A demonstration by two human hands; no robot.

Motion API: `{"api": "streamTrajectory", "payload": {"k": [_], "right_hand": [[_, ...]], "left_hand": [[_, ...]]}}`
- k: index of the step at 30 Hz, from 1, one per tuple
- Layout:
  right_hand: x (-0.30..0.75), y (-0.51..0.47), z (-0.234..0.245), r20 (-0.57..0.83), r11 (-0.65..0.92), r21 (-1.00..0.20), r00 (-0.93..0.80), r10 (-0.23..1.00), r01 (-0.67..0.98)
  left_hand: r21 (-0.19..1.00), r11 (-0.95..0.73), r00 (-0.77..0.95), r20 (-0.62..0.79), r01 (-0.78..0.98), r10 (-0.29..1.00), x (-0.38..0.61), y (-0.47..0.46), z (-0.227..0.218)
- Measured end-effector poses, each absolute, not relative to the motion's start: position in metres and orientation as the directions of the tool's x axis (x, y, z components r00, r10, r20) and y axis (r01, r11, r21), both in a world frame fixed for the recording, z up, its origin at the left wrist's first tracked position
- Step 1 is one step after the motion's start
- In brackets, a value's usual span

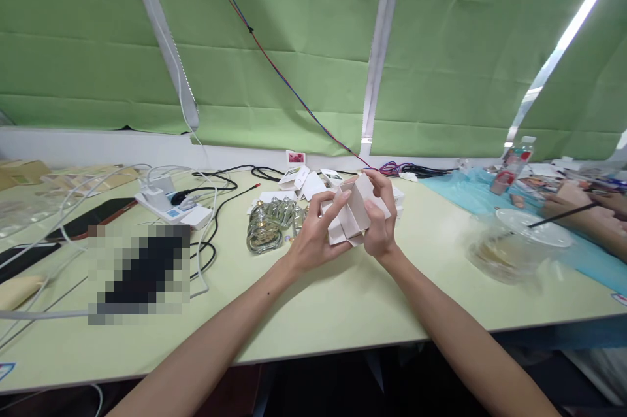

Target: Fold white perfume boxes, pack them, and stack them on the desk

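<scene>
Between my two hands is a small white cardboard box (350,216), tilted, with its flaps open toward me. My left hand (318,231) grips its left side, thumb on top and fingers beneath. On the other side my right hand (382,217) pinches the box wall and a flap between thumb and fingers. Whether anything sits inside the box I cannot tell. Just left of my left hand stand several clear glass bottles (264,231) with gold-coloured necks. Behind the hands lie white printed cartons (294,178), partly hidden by the box.
To the left are a white power strip (171,208) with cables, a dark phone (93,217) and a blurred-out patch. On the right stand a lidded plastic cup (514,247) with a black straw and a plastic bottle (512,165). Another person's hands (582,208) are at far right.
</scene>
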State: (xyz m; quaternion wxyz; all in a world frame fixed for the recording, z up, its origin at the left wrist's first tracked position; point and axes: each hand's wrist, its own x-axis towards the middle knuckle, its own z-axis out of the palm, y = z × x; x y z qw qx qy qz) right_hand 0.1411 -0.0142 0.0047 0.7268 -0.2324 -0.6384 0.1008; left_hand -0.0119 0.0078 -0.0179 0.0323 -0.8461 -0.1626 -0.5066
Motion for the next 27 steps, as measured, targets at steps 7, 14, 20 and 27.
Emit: {"api": "streamTrajectory", "payload": {"k": [7,14,20,27], "right_hand": [[0.1417,-0.0153,0.0038,0.868,0.846,-0.495,0.147,0.474,0.200],[0.1404,-0.0175,0.0062,0.892,0.865,-0.451,0.122,0.435,0.218],[0.1402,-0.0174,0.0065,0.903,0.849,-0.430,0.120,0.413,0.307],[0.1401,-0.0176,0.0050,0.897,0.844,-0.442,0.122,0.426,0.304]], "left_hand": [[0.119,-0.941,0.434,0.864,0.316,0.255,-0.0118,0.0090,-0.0200],[0.117,-0.950,0.428,0.872,0.291,0.238,-0.0115,0.0105,-0.0206],[0.111,-0.956,0.413,0.884,0.272,0.220,-0.0106,0.0102,-0.0197],[0.115,-0.957,0.414,0.883,0.265,0.221,-0.0107,0.0099,-0.0189]]}}
